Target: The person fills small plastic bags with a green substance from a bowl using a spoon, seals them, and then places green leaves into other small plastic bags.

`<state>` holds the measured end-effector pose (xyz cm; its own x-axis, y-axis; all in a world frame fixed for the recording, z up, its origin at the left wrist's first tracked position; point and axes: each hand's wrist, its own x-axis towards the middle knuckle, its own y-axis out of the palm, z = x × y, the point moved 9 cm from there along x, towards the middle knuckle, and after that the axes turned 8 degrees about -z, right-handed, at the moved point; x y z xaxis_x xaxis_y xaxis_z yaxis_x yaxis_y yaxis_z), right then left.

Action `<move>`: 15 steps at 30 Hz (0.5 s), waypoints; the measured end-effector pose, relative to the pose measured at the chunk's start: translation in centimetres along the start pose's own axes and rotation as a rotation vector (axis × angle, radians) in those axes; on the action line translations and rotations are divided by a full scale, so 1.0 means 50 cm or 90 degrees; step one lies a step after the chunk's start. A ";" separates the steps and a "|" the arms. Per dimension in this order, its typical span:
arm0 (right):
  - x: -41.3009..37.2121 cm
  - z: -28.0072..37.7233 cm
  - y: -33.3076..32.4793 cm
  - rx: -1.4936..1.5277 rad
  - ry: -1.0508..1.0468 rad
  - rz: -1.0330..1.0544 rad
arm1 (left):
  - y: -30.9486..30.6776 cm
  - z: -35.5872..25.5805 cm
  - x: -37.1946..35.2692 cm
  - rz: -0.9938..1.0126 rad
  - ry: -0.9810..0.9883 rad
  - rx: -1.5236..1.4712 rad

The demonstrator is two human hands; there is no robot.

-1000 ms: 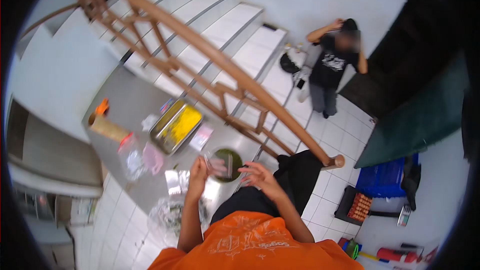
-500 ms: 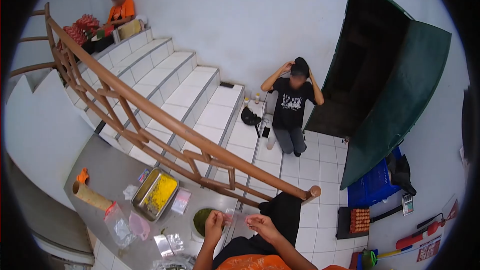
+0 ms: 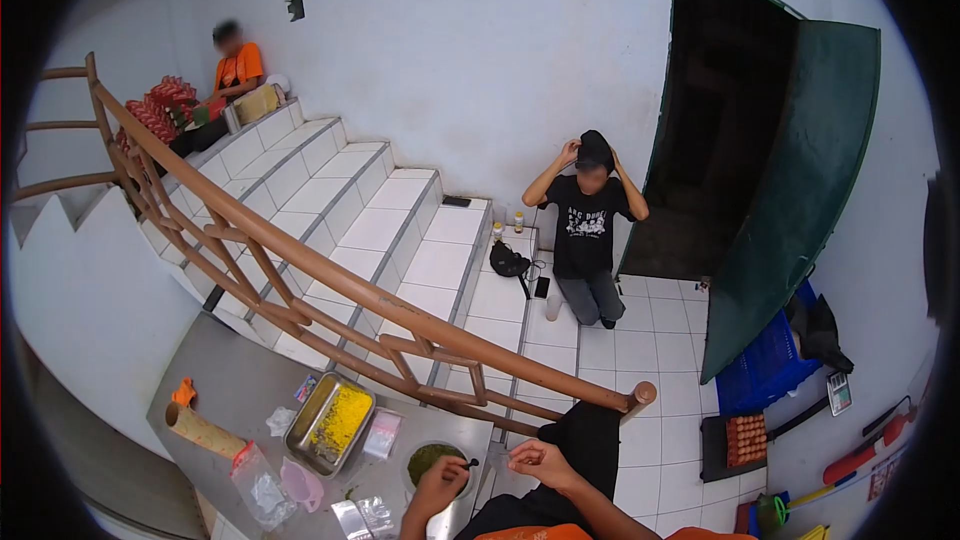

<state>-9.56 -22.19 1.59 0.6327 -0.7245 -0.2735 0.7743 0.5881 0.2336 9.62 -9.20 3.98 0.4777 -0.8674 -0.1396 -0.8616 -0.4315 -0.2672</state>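
My left hand (image 3: 440, 488) is at the near edge of a round bowl (image 3: 408, 480) that holds a green, finely chopped or ground food (image 3: 432, 457). A small black object (image 3: 472, 463), perhaps the end of a spoon handle, shows at its fingertips. Just to the right, my right hand (image 3: 540, 462) pinches a small clear plastic bag (image 3: 512, 481), which hangs above my lap and is hard to make out. A metal tray (image 3: 297, 443) of yellow shredded food (image 3: 341, 420) stands beyond the bowl to the left.
Near the tray lie a pack of clear bags (image 3: 382, 434), a pink cup (image 3: 301, 483) and a cardboard tube (image 3: 203, 430). A brown handrail (image 3: 400, 315) runs beside the table (image 3: 215, 370). One person (image 3: 588, 230) kneels by the green door; another (image 3: 237, 70) sits on the stairs.
My left hand has left the plastic bag and moved down to the bowl, where the black object now shows. My right hand keeps the bag. The view has shifted slightly.
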 end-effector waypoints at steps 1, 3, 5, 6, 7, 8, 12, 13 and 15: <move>0.003 -0.005 0.007 -0.001 -0.013 0.016 | 0.021 0.005 -0.004 0.010 -0.026 0.010; 0.004 -0.015 0.020 -0.005 -0.037 0.048 | 0.061 0.005 -0.008 0.017 -0.047 -0.013; 0.000 -0.012 0.024 -0.101 -0.079 0.026 | 0.087 -0.005 -0.014 -0.002 -0.035 -0.001; -0.004 -0.005 0.028 -0.151 -0.097 0.017 | 0.095 -0.024 -0.013 -0.024 -0.012 0.023; -0.008 0.000 0.031 -0.167 -0.102 0.004 | 0.099 -0.039 -0.016 -0.046 0.009 0.046; -0.012 0.005 0.033 -0.184 -0.105 -0.008 | 0.104 -0.034 -0.015 -0.064 0.026 0.021; -0.028 0.022 0.042 -0.239 -0.105 -0.019 | 0.109 -0.033 -0.020 -0.047 0.053 0.025; -0.032 0.024 0.045 -0.233 -0.090 -0.012 | 0.108 -0.038 -0.023 -0.045 0.064 0.032; -0.033 0.015 0.043 -0.206 -0.097 -0.002 | 0.112 -0.019 -0.023 -0.035 0.076 0.001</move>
<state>-8.96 -19.97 3.24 0.6405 -0.7575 -0.1263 0.7545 0.6513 -0.0808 4.07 -10.84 3.54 0.5002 -0.8659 -0.0105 -0.8347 -0.4789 -0.2721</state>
